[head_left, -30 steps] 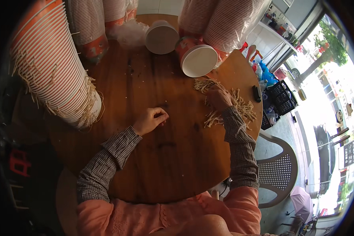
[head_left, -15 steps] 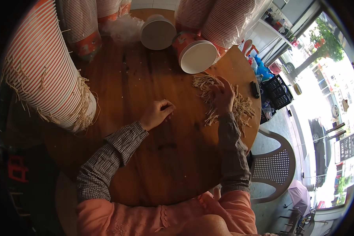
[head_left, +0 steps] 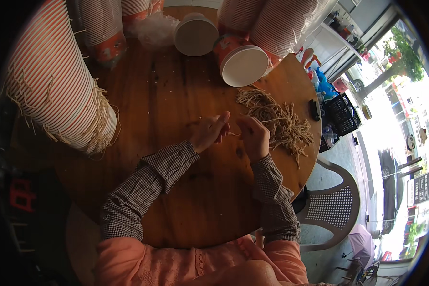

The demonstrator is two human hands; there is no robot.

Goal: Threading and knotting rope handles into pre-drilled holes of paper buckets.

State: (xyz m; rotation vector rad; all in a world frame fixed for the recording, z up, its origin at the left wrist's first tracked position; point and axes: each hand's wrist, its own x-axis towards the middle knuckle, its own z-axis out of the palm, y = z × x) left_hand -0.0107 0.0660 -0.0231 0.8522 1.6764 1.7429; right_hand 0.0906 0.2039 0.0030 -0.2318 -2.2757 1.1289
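Note:
My two hands are close together above the middle of the round wooden table (head_left: 209,190). Between them stretches a short, thin tan strand of twine (head_left: 233,134). My right hand (head_left: 255,137) is closed in a pinch on one end. My left hand (head_left: 209,132) has its fingers curled, the thumb pointing up, and the strand meets its fingertips. Just beyond my right hand lies a loose heap of tan twine pieces (head_left: 286,121). At the left a tall leaning stack of white and red paper buckets (head_left: 62,90) has similar strands hanging over its rims.
Two paper tubs lie tipped at the back, a grey-bottomed one (head_left: 196,37) and a white one (head_left: 244,66). Behind them stand plastic-wrapped bucket stacks (head_left: 283,24). A small black object (head_left: 314,109) rests at the right edge. Beside the table are a plastic chair (head_left: 331,205) and black crate (head_left: 341,114).
My right hand has come left from the twine heap, bringing a strand. My left hand has moved slightly right and up to meet it.

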